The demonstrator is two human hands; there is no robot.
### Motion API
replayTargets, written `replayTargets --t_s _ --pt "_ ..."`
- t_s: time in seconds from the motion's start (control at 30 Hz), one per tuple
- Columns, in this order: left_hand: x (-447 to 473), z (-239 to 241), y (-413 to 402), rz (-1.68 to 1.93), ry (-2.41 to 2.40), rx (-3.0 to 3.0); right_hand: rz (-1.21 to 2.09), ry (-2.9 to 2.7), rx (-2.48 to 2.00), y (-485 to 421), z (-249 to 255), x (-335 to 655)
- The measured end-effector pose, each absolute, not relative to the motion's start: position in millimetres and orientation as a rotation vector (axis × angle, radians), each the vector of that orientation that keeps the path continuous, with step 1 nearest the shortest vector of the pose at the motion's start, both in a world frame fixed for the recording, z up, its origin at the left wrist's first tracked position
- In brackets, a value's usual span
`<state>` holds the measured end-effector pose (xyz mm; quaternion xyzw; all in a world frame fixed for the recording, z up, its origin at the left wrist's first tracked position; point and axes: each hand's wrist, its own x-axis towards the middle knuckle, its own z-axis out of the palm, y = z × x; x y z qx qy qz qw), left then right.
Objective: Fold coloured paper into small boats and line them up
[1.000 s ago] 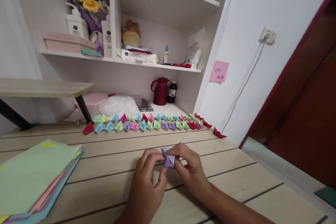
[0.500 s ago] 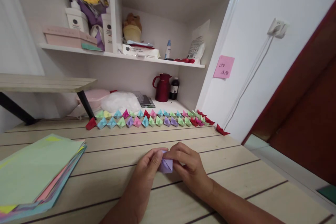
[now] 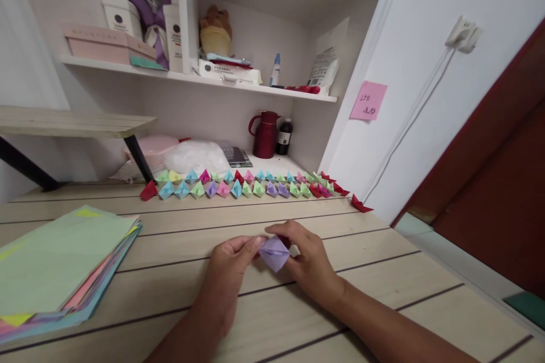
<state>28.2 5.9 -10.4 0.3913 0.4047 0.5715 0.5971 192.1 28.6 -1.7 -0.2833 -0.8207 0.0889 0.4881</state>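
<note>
A small piece of folded purple paper (image 3: 275, 253) is held up over the slatted table, between my two hands. My left hand (image 3: 232, 264) pinches its left corner between thumb and fingers. On the other side my right hand (image 3: 306, 255) grips the right corner, with its index finger raised over the top edge. The paper looks like a diamond with a crease running across it. Beyond the hands, several folded paper boats (image 3: 212, 189) in many colours stand in two rows along the back of the table.
At the left lies a stack of coloured paper sheets (image 3: 63, 261). A small raised shelf (image 3: 76, 122) on black legs stands behind it. A dark red jug (image 3: 264, 135) and a dark bottle (image 3: 284, 137) stand at the back. One red paper boat (image 3: 360, 204) sits near the right edge.
The purple paper has turned from a squarish shape to a diamond, its corners now at the sides. My right index finger has lifted off it. The view has tilted slightly down.
</note>
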Motion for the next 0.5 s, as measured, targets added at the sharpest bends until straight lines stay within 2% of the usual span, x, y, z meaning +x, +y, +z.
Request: replayTargets --t_s 0.3,0.5 --pt "23 -5 8 1.258 0.819 0.855 0.270 -2.002 -0.764 31 -1 191" --pt "21 2 9 1.269 0.913 0.668 0.315 -1.951 -0.774 31 0 190"
